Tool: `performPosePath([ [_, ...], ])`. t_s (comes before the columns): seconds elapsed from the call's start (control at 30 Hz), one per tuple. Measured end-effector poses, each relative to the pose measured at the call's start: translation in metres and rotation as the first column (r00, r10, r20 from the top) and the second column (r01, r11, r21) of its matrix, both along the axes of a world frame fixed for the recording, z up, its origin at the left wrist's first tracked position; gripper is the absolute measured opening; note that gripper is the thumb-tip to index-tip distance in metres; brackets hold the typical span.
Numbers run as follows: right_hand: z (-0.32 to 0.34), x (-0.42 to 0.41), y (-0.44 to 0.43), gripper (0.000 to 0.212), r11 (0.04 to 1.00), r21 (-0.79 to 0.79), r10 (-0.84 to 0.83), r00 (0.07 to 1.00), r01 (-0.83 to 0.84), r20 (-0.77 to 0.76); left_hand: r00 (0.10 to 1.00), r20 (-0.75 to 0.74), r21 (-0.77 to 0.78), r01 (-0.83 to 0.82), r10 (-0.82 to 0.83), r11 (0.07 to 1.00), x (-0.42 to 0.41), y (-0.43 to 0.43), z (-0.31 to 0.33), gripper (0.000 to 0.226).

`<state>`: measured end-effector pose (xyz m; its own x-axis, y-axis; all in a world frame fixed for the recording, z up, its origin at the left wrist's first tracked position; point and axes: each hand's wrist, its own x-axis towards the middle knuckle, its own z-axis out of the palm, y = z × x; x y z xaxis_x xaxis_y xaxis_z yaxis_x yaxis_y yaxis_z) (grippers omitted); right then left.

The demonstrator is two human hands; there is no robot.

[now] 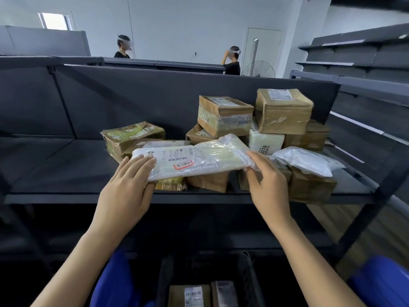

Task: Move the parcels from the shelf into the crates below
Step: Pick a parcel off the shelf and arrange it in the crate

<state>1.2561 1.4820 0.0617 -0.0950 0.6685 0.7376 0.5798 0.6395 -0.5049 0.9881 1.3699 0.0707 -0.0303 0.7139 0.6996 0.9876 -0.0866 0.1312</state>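
A flat white plastic-wrapped parcel (194,157) with a barcode label and a red-marked sticker is held level over the front of the dark shelf (66,169). My left hand (126,191) grips its left end and my right hand (269,187) grips its right end. Behind and under it lies a pile of taped brown cardboard parcels (223,115), a large box (284,109) on top at the right, and a white poly bag (307,159). Below, a black crate (247,278) holds two parcels (192,295).
The shelf's left half is bare. Its front edge (199,198) runs just under my hands. Blue crates (380,282) stand at the lower right and one (115,282) at the lower left. Two people stand beyond the shelving. More dark racks line the right side.
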Motion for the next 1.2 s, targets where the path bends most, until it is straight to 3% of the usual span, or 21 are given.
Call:
performPosePath([
  [0.27,-0.039,0.094,-0.061,0.042,0.999,-0.049,0.001,1.000,0.000,0.016,0.999,0.002,-0.115,0.033,-0.033,0.993,0.091,-0.058,-0.035,0.051],
  [0.53,-0.073,0.139,-0.097,0.044,0.997,-0.068,-0.045,0.998,0.047,0.032,0.991,0.053,-0.267,0.129,-0.119,0.955,0.129,-0.089,-0.064,0.058],
  [0.7,-0.076,0.146,-0.103,0.043,1.000,-0.012,-0.007,1.000,0.007,-0.009,0.936,0.322,-0.451,0.283,-0.142,0.847,0.126,-0.101,-0.071,0.103],
  [0.8,-0.072,0.144,-0.105,0.043,0.997,-0.013,0.072,0.997,-0.072,-0.038,0.813,0.577,-0.437,0.386,-0.076,0.813,0.117,-0.098,-0.066,0.087],
  [0.93,-0.063,0.136,-0.106,0.040,0.981,0.012,0.194,0.977,-0.194,-0.085,0.806,0.582,-0.566,0.305,0.110,0.766,0.117,-0.081,-0.062,0.054],
  [0.97,-0.060,0.133,-0.106,0.040,0.975,0.020,0.222,0.971,-0.221,-0.092,0.747,0.648,-0.568,0.341,0.151,0.749,0.119,-0.079,-0.063,0.045],
  [1.07,-0.056,0.127,-0.105,0.038,0.958,0.017,0.285,0.952,-0.285,-0.108,0.442,0.865,-0.462,0.521,0.237,0.718,0.121,-0.077,-0.064,0.017],
  [1.2,-0.058,0.126,-0.097,0.050,0.960,-0.120,0.237,0.961,-0.254,-0.141,0.271,0.936,-0.344,0.579,0.223,0.739,0.120,-0.078,-0.069,0.013],
])
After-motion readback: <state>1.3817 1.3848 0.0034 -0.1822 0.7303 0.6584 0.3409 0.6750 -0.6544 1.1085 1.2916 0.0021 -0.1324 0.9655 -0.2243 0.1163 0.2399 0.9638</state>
